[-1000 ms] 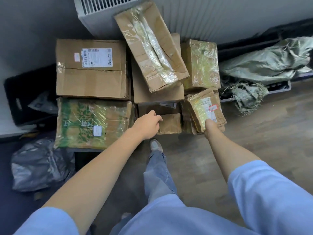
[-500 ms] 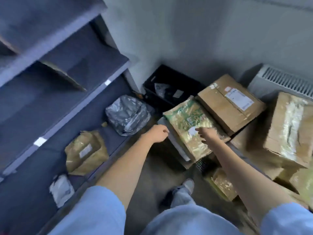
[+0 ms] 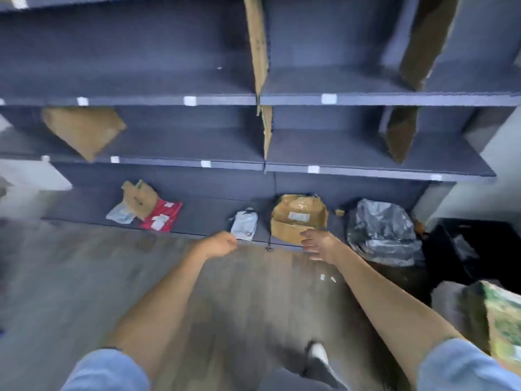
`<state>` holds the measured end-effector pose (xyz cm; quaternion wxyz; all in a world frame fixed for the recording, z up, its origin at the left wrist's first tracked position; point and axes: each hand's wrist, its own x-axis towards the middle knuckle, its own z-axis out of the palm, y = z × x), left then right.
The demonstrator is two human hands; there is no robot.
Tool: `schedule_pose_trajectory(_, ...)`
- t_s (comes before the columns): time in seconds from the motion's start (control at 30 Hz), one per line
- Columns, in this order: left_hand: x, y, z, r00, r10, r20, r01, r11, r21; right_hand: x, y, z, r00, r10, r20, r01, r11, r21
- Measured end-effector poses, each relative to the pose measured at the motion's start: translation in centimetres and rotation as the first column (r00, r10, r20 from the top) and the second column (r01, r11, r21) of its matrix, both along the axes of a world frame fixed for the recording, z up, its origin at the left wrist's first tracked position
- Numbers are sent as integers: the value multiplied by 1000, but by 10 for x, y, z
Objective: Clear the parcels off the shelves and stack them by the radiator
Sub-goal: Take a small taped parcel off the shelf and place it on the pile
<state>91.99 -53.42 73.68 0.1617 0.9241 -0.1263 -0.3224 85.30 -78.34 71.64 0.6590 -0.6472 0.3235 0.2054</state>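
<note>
Parcels line the bottom shelf (image 3: 197, 221) front edge above grey wood floor (image 3: 84, 277); my left hand (image 3: 221, 244) is fisted, right hand (image 3: 320, 245) fingers spread, both empty.

Motion blur smears the whole view. The green-wrapped parcel (image 3: 504, 320) is cut by the right edge. The label on the crumpled brown parcel (image 3: 298, 217) is too soft to read, and the right hand (image 3: 320, 245) overlaps its front corner, contact unclear. The left hand (image 3: 221, 244) is a blur, grip impossible to judge. Both sleeves (image 3: 107, 371) run off the bottom.
</note>
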Motion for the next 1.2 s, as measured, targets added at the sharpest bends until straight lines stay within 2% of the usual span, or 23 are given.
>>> schedule_pose_trajectory(0.1, -5, 87, 17, 979, 194, 63, -184, 973, -141, 43, 75, 10, 974, 227, -14, -227, 974, 25)
schedule_pose_trajectory(0.2, -14, 154, 18, 933, 358, 41, -340, 911, -235, 85, 143, 11, 934, 357, -15, -357, 934, 12)
schedule_pose_trajectory(0.27, -15, 192, 14, 863, 505, 13, -489, 841, -230, 112, 185, 10, 916, 400, 19, -400, 916, -15)
schedule_pose_trajectory(0.33, -8, 225, 7, 817, 576, -9, -568, 802, -183, 141, 223, 6, 884, 465, 40, -465, 885, -11)
schedule_pose_trajectory(0.53, 60, 305, 17, 773, 634, -8, -633, 772, -60, 237, 299, -5, 830, 554, 61, -555, 832, 1)
schedule_pose_trajectory(0.73, 151, 368, 29, 722, 692, -20, -692, 721, -42, 332, 349, 13, 833, 549, 63, -550, 835, -4)
schedule_pose_trajectory(0.87, 192, 402, 4, 686, 721, -98, -727, 684, -55, 378, 383, 13, 817, 576, 33, -574, 817, -44)
schedule_pose_trajectory(1.07, 226, 465, -33, 617, 735, -281, -774, 631, -50, 428, 455, -8, 764, 638, -98, -645, 758, -95)
schedule_pose_trajectory(1.2, 266, 555, -43, 580, 770, -266, -808, 585, -67, 472, 548, -13, 723, 687, -72, -691, 714, -112)
